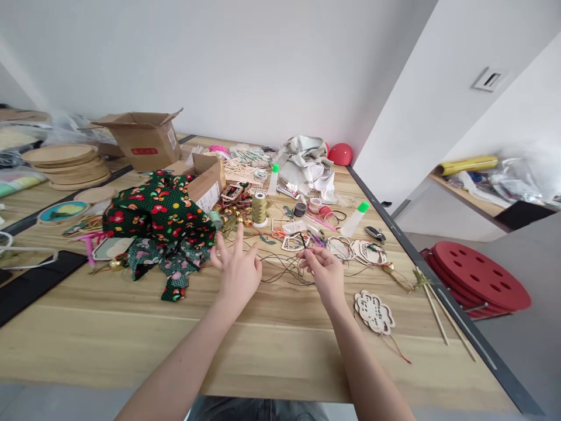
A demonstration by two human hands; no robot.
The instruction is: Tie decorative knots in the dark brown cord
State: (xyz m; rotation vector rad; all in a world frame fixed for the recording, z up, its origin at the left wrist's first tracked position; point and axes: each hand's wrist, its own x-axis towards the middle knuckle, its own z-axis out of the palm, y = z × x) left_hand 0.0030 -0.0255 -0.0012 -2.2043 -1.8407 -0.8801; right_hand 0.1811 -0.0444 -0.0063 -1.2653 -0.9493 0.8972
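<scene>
My left hand (238, 267) is open, its fingers spread over the table beside a patterned dark green cloth (160, 213) with red mushroom-like prints. Between my hands lies a loose tangle of thin dark cords (283, 270). The fingers of my right hand (324, 272) are pinched together on a thin dark cord, with a short black length (302, 238) sticking up past the fingertips. A gold thread spool (260, 209) stands beyond my left hand, near small golden bells (236, 215). Cut-out wooden tags (370, 251) lie right of my right hand.
Glue bottles with green caps (356, 218) stand behind and to the right. A cardboard box (142, 140) and stacked wooden hoops (65, 164) are at the back left. A cloud-shaped wooden tag (374, 312) and thin sticks (438, 316) lie near the right edge. Red stools (482, 275) stand beside the table.
</scene>
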